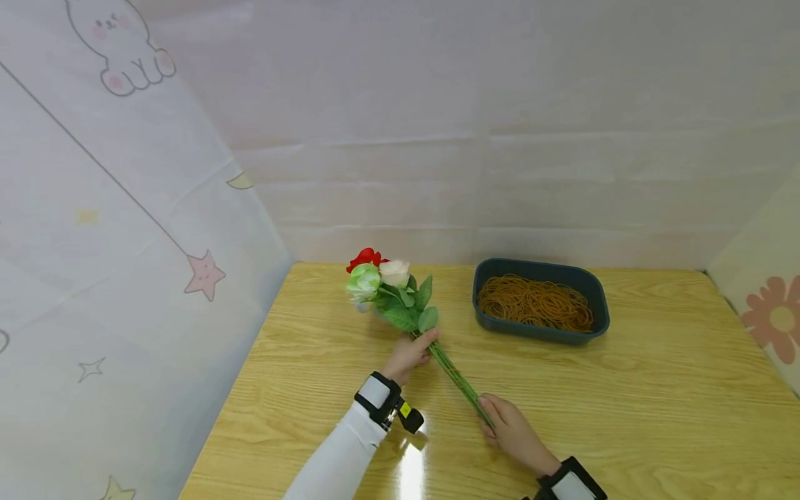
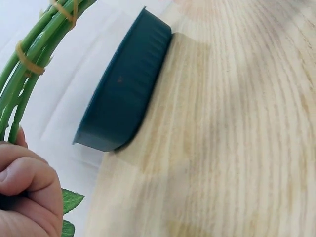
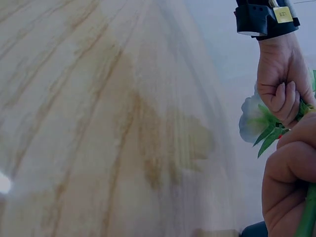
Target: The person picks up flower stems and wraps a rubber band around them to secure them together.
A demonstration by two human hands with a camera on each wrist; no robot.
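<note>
A bunch of artificial flowers [image 1: 400, 292] with red, white and pale green heads is held above the table, tilted with its heads to the far left. My left hand [image 1: 409, 356] grips the stems just below the leaves. Lower down, my right hand [image 1: 514, 432] holds the stem ends. In the left wrist view, rubber bands [image 2: 29, 61] circle the green stems [image 2: 37, 47] at two places, and the curled left hand [image 2: 27, 195] is around them. The right wrist view shows the right hand [image 3: 291, 177] curled on a stem [image 3: 308, 212], with the left hand [image 3: 284, 81] beyond.
A dark teal plastic basket [image 1: 540, 335] stands at the back right of the flowers, holding a heap of brown rubber bands [image 1: 534, 303]. The wooden table [image 1: 662, 389] meets a pale wall covering [image 1: 475, 173] behind and at both sides.
</note>
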